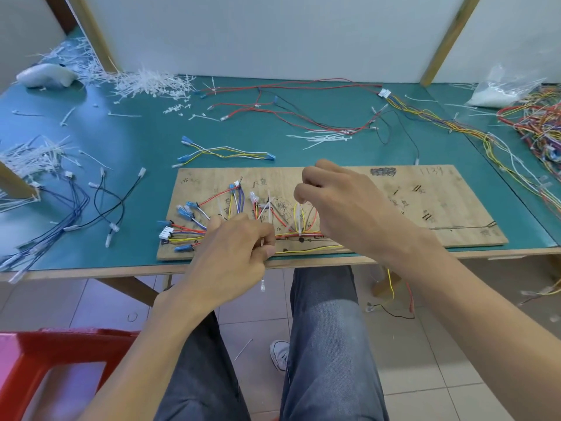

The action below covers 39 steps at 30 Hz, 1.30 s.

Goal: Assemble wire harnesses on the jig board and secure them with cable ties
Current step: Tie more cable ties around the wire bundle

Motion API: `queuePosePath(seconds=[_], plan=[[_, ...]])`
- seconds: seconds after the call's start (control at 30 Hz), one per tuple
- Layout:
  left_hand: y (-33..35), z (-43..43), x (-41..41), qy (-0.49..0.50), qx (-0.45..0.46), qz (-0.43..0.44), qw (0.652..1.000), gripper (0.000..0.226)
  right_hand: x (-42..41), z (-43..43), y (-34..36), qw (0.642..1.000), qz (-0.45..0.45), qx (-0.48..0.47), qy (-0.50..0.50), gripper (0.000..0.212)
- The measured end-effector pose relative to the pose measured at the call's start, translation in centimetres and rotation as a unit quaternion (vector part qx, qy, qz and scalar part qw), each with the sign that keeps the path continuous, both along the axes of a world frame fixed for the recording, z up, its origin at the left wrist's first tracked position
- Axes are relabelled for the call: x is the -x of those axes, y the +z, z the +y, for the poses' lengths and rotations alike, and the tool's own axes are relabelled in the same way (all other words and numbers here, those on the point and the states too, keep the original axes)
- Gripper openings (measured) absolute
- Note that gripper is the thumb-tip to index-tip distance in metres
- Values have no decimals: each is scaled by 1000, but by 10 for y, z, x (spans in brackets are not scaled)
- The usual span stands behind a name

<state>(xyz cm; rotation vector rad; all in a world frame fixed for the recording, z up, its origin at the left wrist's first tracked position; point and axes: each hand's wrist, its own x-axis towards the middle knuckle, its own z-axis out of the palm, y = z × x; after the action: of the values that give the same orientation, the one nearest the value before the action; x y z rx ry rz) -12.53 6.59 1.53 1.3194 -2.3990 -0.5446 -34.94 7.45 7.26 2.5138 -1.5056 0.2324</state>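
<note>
My left hand (236, 253) sits at the near edge of the table (145, 138), back up and fingers curled, with thumb and forefinger pinching a thin white tie (262, 284). My right hand (340, 205) hangs higher and further in, wrist bent, fingertips pointing down and pinching an upright tie (299, 221). Both forearms are bare, reaching in from below.

The counter (145, 138) is blue-green. The board (431, 205) is light brown with black marks. Its wires (185, 230) are red, yellow, blue and purple. White ties (148, 83) lie at 11 o'clock. A red stool (36, 354) is at 7 o'clock.
</note>
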Motion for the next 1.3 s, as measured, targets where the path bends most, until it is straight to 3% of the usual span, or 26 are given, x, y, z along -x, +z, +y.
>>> queuePosePath(seconds=[0.13,0.23,0.4,0.53,0.77,1.03,1.3], plan=[[-1,-2,0,-6,-10,13,1000,18,0,-4,3,1000,-5,16,-9,32],[0,-4,2,10,-2,7,1000,17,-8,2,-5,998,59,17,30,29],[4,-3,13,25,24,-80,996,14,-22,10,-24,993,106,27,36,28],[2,3,21,34,69,-111,991,9,-20,7,-29,998,62,18,19,21],[-14,7,25,37,128,-59,989,11,-23,13,-44,996,-89,-14,-13,15],[-15,3,21,77,75,53,993,9,-23,19,-62,970,-238,-25,-32,14],[-15,2,18,100,27,56,993,8,-22,25,-75,948,-313,-7,-57,16]])
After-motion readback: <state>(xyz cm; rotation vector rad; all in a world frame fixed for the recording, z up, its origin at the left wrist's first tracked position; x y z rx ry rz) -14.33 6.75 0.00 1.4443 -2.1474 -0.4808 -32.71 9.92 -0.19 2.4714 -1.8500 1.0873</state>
